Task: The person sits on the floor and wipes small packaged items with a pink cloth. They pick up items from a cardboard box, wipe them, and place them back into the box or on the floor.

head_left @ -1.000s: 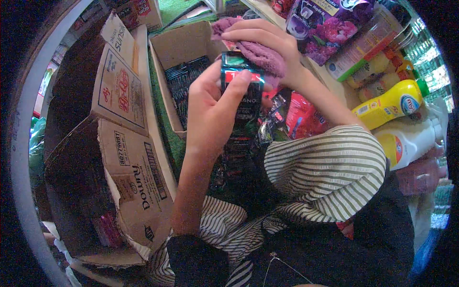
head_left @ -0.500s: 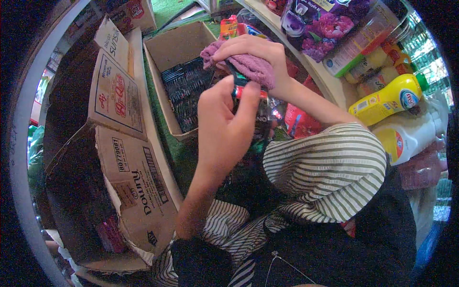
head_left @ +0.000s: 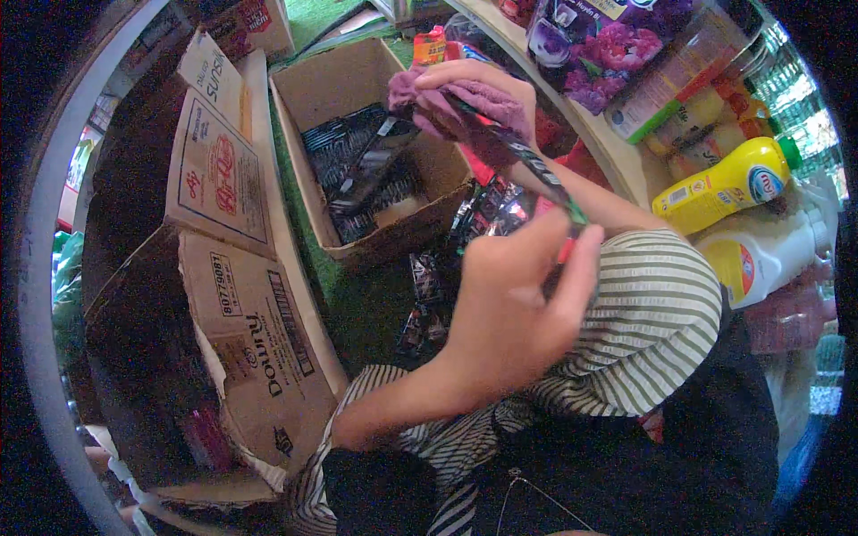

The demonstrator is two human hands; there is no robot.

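Observation:
A dark strip of sachets (head_left: 538,167) with green and red marks runs slantwise between my hands. My left hand (head_left: 514,299) pinches its near end between thumb and fingers, just above my striped trouser leg. In my right hand (head_left: 487,76) is a purple cloth (head_left: 465,109), folded around the strip farther up. The strip's far part hangs past the cloth over an open cardboard box (head_left: 335,79). Inside that box lie several black sachets (head_left: 344,134) in stacks. More dark, shiny sachets (head_left: 492,214) lie beside the box, beneath my forearms.
Flattened and open cartons (head_left: 223,179) stand along the left. At the right, a shelf (head_left: 617,165) holds a yellow bottle (head_left: 719,188), a white bottle (head_left: 760,268) and purple floral packs (head_left: 608,54). Green matting (head_left: 308,214) covers the floor around the box.
My left hand has moved down and to the right, away from the cloth, with the strip's end. The strip is now stretched out between both hands, and the right hand has shifted slightly.

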